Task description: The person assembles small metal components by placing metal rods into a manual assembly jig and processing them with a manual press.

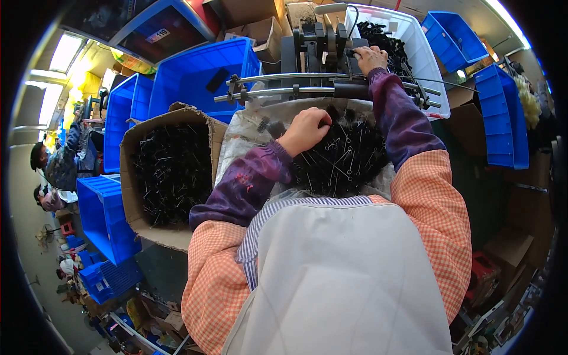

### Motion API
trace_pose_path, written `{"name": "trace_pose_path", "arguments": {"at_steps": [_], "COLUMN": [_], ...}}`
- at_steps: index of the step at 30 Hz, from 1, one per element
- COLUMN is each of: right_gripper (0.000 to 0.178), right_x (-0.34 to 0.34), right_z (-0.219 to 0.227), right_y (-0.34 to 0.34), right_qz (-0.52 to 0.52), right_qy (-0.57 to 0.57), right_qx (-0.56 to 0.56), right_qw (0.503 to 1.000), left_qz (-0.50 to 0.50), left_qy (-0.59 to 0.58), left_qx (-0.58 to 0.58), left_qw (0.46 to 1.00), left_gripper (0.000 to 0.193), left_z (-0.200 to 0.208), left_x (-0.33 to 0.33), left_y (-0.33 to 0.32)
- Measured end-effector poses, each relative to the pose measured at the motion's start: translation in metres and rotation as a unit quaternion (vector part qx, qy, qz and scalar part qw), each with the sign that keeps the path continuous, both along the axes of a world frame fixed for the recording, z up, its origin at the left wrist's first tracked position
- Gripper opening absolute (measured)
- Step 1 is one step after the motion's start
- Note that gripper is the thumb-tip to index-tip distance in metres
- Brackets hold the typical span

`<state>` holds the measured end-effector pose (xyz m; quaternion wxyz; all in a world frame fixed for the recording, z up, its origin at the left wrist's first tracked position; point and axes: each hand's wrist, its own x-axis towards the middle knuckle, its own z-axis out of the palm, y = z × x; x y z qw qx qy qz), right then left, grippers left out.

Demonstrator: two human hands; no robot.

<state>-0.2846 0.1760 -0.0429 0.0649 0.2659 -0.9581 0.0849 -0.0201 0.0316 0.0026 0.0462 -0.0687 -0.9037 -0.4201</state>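
Note:
In front of my body lies a heap of small black-bristled brushes (340,157) with thin wire stems, several ending in loops. My left hand (305,131) is over the heap's far left side, its fingers curled in; whatever they hold is hidden. Farther off and to the right, my right hand (371,58) is at the dark metal machine (322,50), fingers bent against its right side. What sits in those fingertips is too small to tell. Two steel rods (284,84) run across the machine's near side, between my hands.
At left stands a cardboard box (135,207) full of similar wire-stemmed brushes. Beyond it are blue bins (177,83). A white bin (435,71) of black pieces stands behind my right hand, with blue crates (500,118) farther right. People (59,157) are at the far left.

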Motion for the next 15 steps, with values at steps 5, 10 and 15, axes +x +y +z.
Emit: {"name": "trace_pose_path", "arguments": {"at_steps": [5, 10, 15], "right_gripper": [0.028, 0.034, 0.031], "right_x": [0.021, 0.024, 0.037], "right_z": [0.010, 0.004, 0.000], "right_y": [0.023, 0.013, -0.025], "right_qz": [-0.086, -0.082, -0.064], "right_qy": [0.061, 0.047, 0.051], "right_qx": [0.042, 0.008, 0.009], "right_qw": [0.994, 0.996, 0.997], "left_qz": [0.009, 0.031, 0.038], "left_qy": [-0.010, -0.025, 0.005], "left_qx": [0.014, 0.156, 0.148], "left_qw": [1.000, 0.987, 0.988], "left_gripper": [0.013, 0.012, 0.012], "left_z": [0.007, 0.014, 0.031], "left_x": [-0.001, -0.004, -0.005], "left_y": [0.001, 0.004, 0.004]}}
